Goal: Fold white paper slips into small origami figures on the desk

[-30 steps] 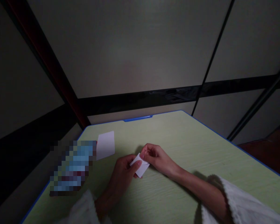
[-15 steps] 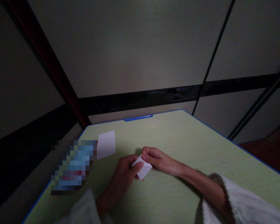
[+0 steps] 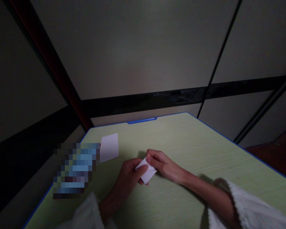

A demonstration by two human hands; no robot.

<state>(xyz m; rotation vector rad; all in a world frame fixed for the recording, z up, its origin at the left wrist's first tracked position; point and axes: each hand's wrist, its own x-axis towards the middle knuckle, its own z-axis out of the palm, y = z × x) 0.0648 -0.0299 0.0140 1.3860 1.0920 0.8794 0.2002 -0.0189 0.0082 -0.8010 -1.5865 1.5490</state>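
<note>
The likeliest trouble is with the paper [image 3: 149,176], a small white folded piece held between the two hands near the middle of the table [image 3: 193,143]: if the left thumb eases off, the top layer could spring up and the crease open, since stiff paper tends to push back. Should the right fingertips press or drag unevenly near the upper corner, the layers could slide out of line and leave the edge crooked, and a hard pull between the hands might tear it along the fold. The sheet [image 3: 109,148] lies flat beside the blurred item [image 3: 78,170] (whether those two touch is hard to say), and a wide swing of the left forearm might knock either one. As for pose, the left hand [image 3: 129,174] comes in from the lower left, thumb flat across the top of the paper and fingers curled underneath, closed in a light pinch. The right hand [image 3: 165,167] reaches in from the right, wrist low, its thumb on the upper corner and its fingers bent in behind, also nearly closed on the paper. Whether the knuckles rest on the table cannot be told.
</note>
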